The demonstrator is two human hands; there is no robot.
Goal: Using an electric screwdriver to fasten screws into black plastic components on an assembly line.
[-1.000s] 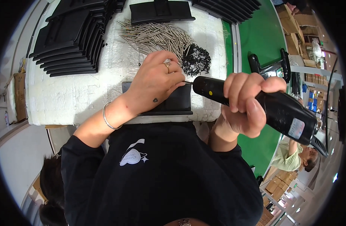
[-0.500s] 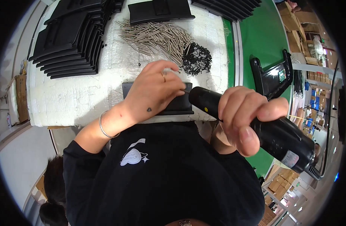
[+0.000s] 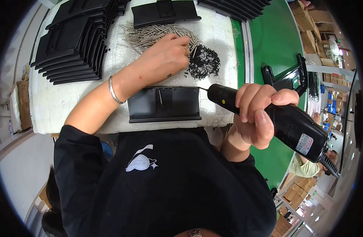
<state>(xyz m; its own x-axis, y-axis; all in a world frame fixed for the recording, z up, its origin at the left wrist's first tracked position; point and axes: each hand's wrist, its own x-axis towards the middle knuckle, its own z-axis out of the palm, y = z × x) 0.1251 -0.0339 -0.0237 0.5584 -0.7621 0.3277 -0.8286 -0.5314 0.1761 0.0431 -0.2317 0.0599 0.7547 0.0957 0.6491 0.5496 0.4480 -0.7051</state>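
My right hand (image 3: pixel 264 112) is wrapped round a black electric screwdriver (image 3: pixel 302 128), its bit pointing left, just off the upper right corner of a black plastic panel (image 3: pixel 144 107). That panel lies flat at the table's near edge, with a thin metal pin (image 3: pixel 161 97) resting on its middle section. Over the border between a heap of silvery metal pins (image 3: pixel 148 34) and a pile of small black screws (image 3: pixel 205 62) is my left hand (image 3: pixel 169 55). Its fingers are curled together, and whatever the fingertips pinch is hidden.
Stacked black panels (image 3: pixel 67 47) stand at the far left, with more panels (image 3: pixel 240 8) at the far right. A single panel (image 3: pixel 165 14) lies behind the pins. Right of the white padded table (image 3: pixel 78 100), a black frame (image 3: pixel 286 81) rests on a green surface (image 3: pixel 268 43). Another person (image 3: pixel 307 168) is at the right.
My left hand has moved away from the screwdriver's bit, up to the pins and screws, uncovering the near panel. The screwdriver has shifted slightly right, still in my right hand.
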